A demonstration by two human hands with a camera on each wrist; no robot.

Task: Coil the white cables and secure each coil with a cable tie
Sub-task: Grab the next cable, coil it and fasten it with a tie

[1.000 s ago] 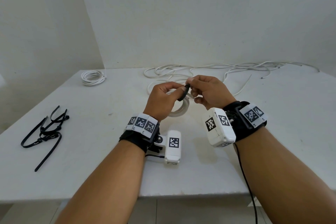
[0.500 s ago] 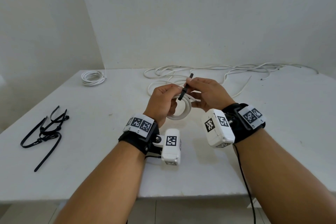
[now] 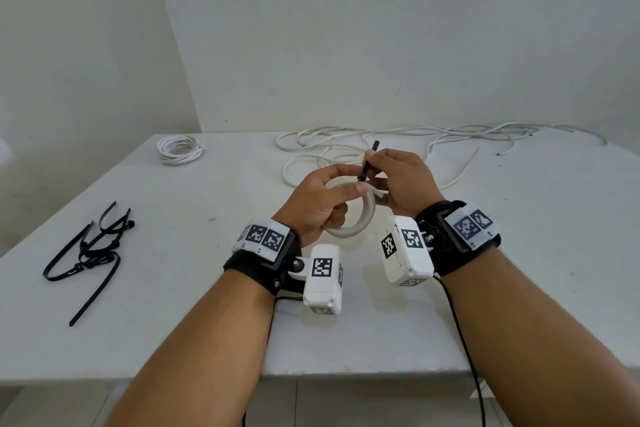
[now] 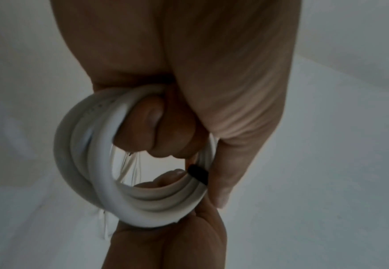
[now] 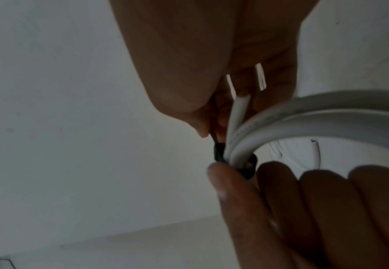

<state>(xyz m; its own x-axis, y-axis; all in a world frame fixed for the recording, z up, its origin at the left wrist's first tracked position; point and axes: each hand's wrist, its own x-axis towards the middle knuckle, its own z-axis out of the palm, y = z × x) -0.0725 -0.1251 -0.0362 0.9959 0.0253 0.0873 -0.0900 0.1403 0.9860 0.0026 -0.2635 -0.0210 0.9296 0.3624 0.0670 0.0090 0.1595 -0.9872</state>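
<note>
Now that the black cable tie tail stands longer above my pinching right hand than a second ago, its loop is cinching on the white coil gripped mid-air in my left hand.

The head view is evenly and softly lit, with faint shadows cast on the desk under the wrists; straight lines are bowed toward the edges. Both wrist views are dim and grainy, and the nearest skin is rendered soft and blurred.
</note>
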